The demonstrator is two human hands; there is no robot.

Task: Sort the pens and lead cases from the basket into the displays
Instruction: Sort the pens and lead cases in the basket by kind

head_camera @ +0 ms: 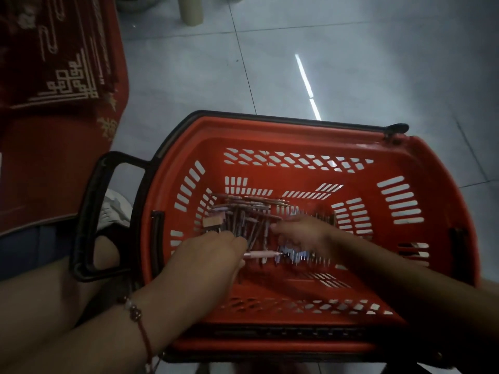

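Observation:
A red plastic basket (445, 184) stands on the floor in front of me. On its bottom lies a heap of pens (243, 214) and small lead cases (213, 221). My left hand (208, 257) is inside the basket and pinches a pale pink pen (263, 254) that points right. My right hand (302, 233) reaches in from the right, blurred, its fingers curled round a bundle of pens (305, 257) whose tips stick out below it.
The basket's black handle (89, 211) sticks out to the left over my knee. A stack of red patterned carpets (54, 63) lies at the left. Grey floor tiles (351, 63) spread behind the basket. A pale cylinder (190, 9) stands at the top.

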